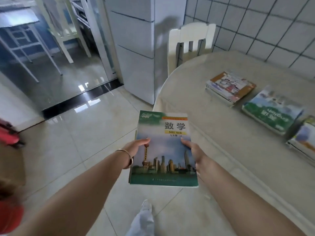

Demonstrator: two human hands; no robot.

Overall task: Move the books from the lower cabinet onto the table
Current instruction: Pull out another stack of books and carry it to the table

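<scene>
I see only thumbs on top of the maths book (164, 150); the fingers of both hands are hidden beneath the cover. Left hand (136, 149) has its grip closed on the book's left edge, right hand (192, 150) closed on the right edge. A second book edge peeks out under the top one at the left; I cannot tell how many are in the stack. The book is held in the air over the floor (76, 133), just beside the tabletop (213, 133) rim, not yet on it.

A bracelet (127, 158) sits on the left wrist.

On the tabletop, well apart from the held book: a stack of books (231, 87) with an orange-edged cover, a green book (272, 109) beside it, and a third pile (303, 140) cut off by the right frame edge. Their titles are too blurred to read.

A white chair (190, 41) stands at the tabletop's far side, seat hidden behind it. A red object (8, 133) at the left edge is cut off and blurred. The lower cabinet is not identifiable in this view.
</scene>
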